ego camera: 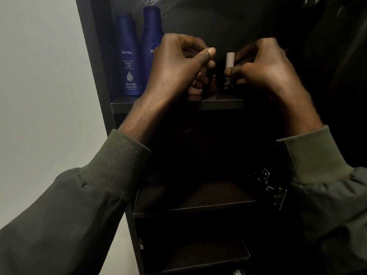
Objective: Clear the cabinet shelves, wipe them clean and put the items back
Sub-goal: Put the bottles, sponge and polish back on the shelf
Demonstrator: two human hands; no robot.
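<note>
While both hands [178,64] [264,66] pinch small bottles [228,80], two Nivea bottles [129,56] stand behind.

- Pale grey wall [43,80], plain, filling left side of view, meeting the dark cabinet's side panel along a slanted edge.
- Olive-green jacket sleeves: left sleeve [65,211] running from lower left corner, ribbed cuff [127,153] ending just short of the wrist; right sleeve [333,205] entering from lower right, likewise cuffed.
- Dark hanging fabric or panel [341,62] at far right, folds barely readable in the low light; cannot tell what it is.
</note>
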